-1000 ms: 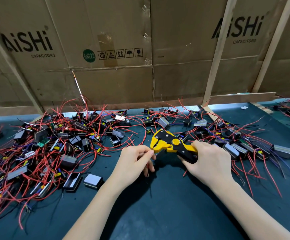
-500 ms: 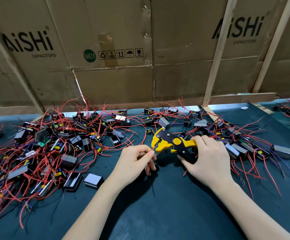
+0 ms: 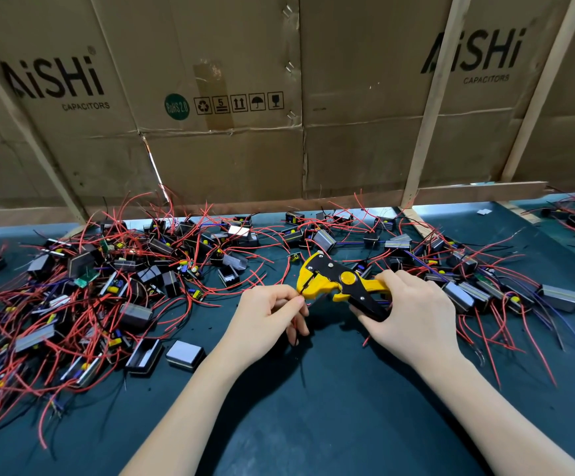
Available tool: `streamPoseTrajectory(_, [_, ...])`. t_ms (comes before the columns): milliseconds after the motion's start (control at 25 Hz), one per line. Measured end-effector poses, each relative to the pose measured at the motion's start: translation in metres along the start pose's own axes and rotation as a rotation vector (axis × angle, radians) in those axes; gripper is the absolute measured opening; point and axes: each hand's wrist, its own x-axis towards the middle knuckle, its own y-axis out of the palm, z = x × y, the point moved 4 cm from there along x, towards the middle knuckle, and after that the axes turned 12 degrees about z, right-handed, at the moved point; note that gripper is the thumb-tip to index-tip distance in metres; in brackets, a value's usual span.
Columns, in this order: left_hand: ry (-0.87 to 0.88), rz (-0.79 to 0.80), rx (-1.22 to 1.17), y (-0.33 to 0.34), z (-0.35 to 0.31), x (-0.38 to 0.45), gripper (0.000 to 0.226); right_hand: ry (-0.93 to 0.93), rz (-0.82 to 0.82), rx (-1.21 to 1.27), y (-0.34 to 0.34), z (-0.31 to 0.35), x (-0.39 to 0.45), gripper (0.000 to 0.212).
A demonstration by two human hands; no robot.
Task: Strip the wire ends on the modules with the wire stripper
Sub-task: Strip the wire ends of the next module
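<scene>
My right hand [image 3: 413,314] grips the handles of a yellow and black wire stripper [image 3: 337,281], whose jaws point left. My left hand [image 3: 269,321] pinches a thin red wire [image 3: 308,305] between thumb and forefinger right at the stripper's jaws. The module on that wire is hidden under my left hand. A big tangle of small black modules with red wires [image 3: 83,290] covers the mat on the left. Another spread of modules [image 3: 478,286] lies to the right, behind my right hand.
The work surface is a dark green mat [image 3: 313,407]. Cardboard boxes [image 3: 231,97] and wooden slats [image 3: 430,108] form a wall along the back edge. A grey rectangular module [image 3: 185,353] and a black casing [image 3: 143,355] lie just left of my left forearm.
The stripper's handles have spread apart and its jaws have shifted slightly down and left toward my left hand's fingertips. My left hand has stayed in place, still pinching the wire.
</scene>
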Motion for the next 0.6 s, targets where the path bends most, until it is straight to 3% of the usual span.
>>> streamPoseTrajectory(360, [0.004,0.019,0.024,-0.0007,0.0012,-0.0006,0.026,-0.017,-0.029,-0.007,-0.0034,0.0001,0.0008,0.041])
streamPoseTrajectory(600, [0.025,0.029,0.015,-0.001,0.0023,0.0005,0.025,0.043,0.062,-0.014,-0.0007,-0.0014,0.0016,0.036])
